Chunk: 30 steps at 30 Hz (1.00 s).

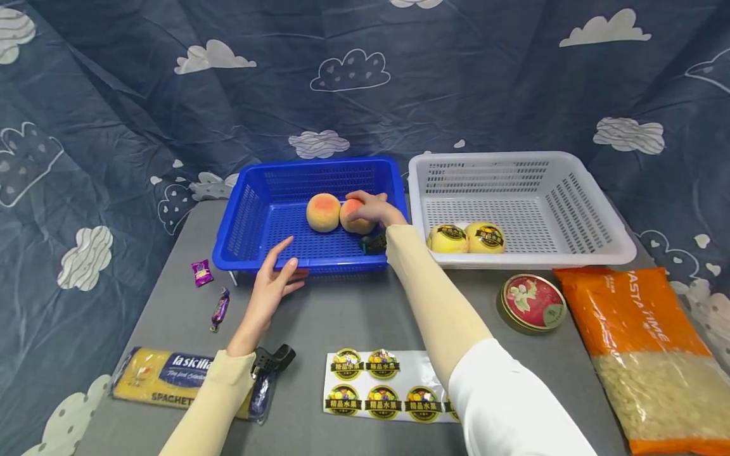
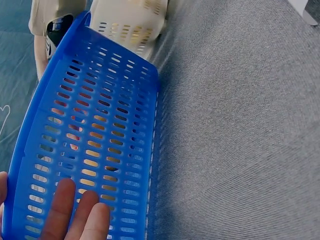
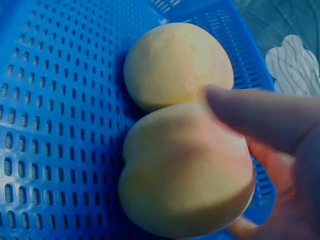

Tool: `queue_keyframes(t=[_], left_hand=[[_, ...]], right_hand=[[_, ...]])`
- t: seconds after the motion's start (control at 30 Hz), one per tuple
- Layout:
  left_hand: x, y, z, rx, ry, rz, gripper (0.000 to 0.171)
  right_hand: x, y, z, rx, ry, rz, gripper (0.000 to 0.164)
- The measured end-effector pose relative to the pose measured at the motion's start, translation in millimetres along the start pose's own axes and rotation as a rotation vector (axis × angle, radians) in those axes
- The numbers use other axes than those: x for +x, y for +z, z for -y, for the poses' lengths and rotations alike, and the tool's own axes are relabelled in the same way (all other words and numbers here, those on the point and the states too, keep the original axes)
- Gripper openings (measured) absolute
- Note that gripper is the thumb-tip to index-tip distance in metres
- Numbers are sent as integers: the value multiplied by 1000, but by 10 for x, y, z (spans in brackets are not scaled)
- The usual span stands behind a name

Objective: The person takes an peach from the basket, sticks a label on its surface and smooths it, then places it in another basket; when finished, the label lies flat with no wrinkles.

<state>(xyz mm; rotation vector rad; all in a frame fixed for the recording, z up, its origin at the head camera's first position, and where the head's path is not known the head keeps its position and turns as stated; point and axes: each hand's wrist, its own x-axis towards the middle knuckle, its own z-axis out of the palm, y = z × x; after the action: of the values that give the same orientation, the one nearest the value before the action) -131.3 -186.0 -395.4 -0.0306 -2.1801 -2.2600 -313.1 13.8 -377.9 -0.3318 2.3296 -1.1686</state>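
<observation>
Two peaches lie side by side in a blue plastic basket [image 1: 319,166]. My right hand [image 1: 372,208] reaches in and grips the right-hand peach [image 1: 351,206], thumb on one side and fingers around the other in the right wrist view. The other peach [image 1: 323,213] sits right against it. At the basket's front left edge is my left hand [image 1: 270,286], its fingers extended and holding nothing. In the left wrist view, its fingers [image 2: 60,210] overlap the slotted front wall. Beside the blue basket, a white basket [image 1: 618,250] holds two yellowish fruits [image 1: 485,233] with black-and-gold labels.
A sheet of round stickers [image 1: 415,362] lies at the front, partly under the right arm. Spaghetti [image 1: 154,373] and two purple-wrapped candies [image 1: 202,272] are on the left. A round red tin [image 1: 531,301] and an orange pasta bag [image 1: 633,316] lie on the right.
</observation>
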Motion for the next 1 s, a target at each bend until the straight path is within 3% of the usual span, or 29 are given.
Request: queue_keyframes(t=[0.13,0.3,0.53,0.63,0.77,1.0], left_hand=[[10,4,11,4,14,1,48],[18,4,29,11,12,-1,47],[16,5,23,17,8,-19,47],[19,8,17,15,7,-20,47],[19,13,17,13,5,-22,47],[18,9,37,14,9,-19,46]], right_hand=[[-6,7,-23,14,-9,13,47],[-50,-67,-20,153,-55,21,47],[-201,-279,96,355,-232,129,47],[-301,-348,141,447,-289,156,43],[-484,-406,154,485,-344,144,40],[-931,-482,36,515,-350,156,57]])
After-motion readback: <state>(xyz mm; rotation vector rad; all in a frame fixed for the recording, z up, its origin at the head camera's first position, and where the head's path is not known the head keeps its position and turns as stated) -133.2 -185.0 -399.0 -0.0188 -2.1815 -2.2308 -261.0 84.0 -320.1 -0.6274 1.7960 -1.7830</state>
